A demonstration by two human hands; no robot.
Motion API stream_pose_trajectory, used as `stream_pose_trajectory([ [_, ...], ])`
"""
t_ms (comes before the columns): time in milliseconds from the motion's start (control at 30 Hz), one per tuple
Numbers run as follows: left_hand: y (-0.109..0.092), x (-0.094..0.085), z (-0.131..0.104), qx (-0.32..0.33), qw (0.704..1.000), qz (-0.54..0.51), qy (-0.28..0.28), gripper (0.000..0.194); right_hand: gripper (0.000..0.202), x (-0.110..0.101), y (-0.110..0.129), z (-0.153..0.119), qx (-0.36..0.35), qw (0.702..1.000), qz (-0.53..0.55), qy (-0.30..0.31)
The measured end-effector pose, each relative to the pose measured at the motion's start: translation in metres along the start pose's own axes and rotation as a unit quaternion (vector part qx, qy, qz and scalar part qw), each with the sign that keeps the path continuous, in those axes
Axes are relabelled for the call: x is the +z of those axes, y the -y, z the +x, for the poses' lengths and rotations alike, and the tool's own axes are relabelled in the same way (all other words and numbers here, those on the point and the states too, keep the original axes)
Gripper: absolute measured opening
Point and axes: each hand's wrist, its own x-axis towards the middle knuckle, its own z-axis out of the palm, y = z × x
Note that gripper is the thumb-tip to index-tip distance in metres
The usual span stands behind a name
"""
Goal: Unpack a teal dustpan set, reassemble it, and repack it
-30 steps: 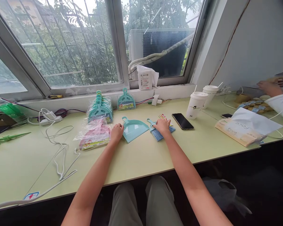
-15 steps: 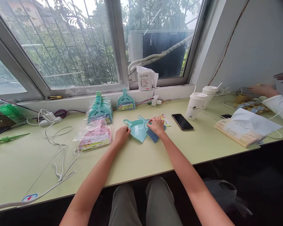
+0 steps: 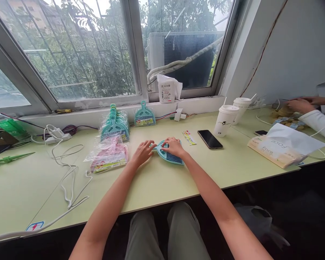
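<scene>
A teal mini brush (image 3: 172,157) with blue bristles lies over a matching dustpan (image 3: 160,151) on the table, their handles pointing left. Fingers of my left hand (image 3: 143,153) are bent around the handle end. My right hand (image 3: 173,146) grips the brush from above near its head, thumb and fingers curled. Just beyond it lies a loose printed label card (image 3: 189,138). To the left are pink sets in clear bags (image 3: 110,157), and behind them a row of bagged teal sets (image 3: 115,126). One more teal set (image 3: 144,115) leans by the sill.
A phone (image 3: 209,139) and two lidded white cups (image 3: 225,122) stand to the right, with a tissue pack (image 3: 276,148) beyond. White cables (image 3: 70,173) trail across the left side. A co-worker's hands (image 3: 300,104) are at far right.
The brush has been brought left onto the dustpan, and the pair has turned so the handles point left. Both hands moved with them. The label card is now uncovered.
</scene>
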Motion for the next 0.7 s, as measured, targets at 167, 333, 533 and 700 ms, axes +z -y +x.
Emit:
stream_pose_trajectory([
  [167, 0.005, 0.007, -0.002, 0.033, 0.998, 0.007, 0.046, 0.036, 0.021, 0.004, 0.005, 0.000, -0.021, 1.000, 0.018, 0.012],
  [333, 0.005, 0.010, -0.004, 0.039, 0.998, 0.031, 0.036, 0.034, 0.020, 0.004, 0.005, 0.000, -0.029, 0.999, 0.025, 0.008],
  [533, 0.006, 0.015, -0.005, 0.055, 0.997, 0.046, 0.019, 0.033, 0.019, 0.007, -0.005, 0.004, -0.049, 0.996, 0.071, 0.004],
  [700, 0.004, 0.014, -0.004, 0.042, 0.997, 0.053, 0.040, 0.033, 0.018, 0.012, -0.011, 0.007, -0.050, 0.993, 0.109, 0.011],
])
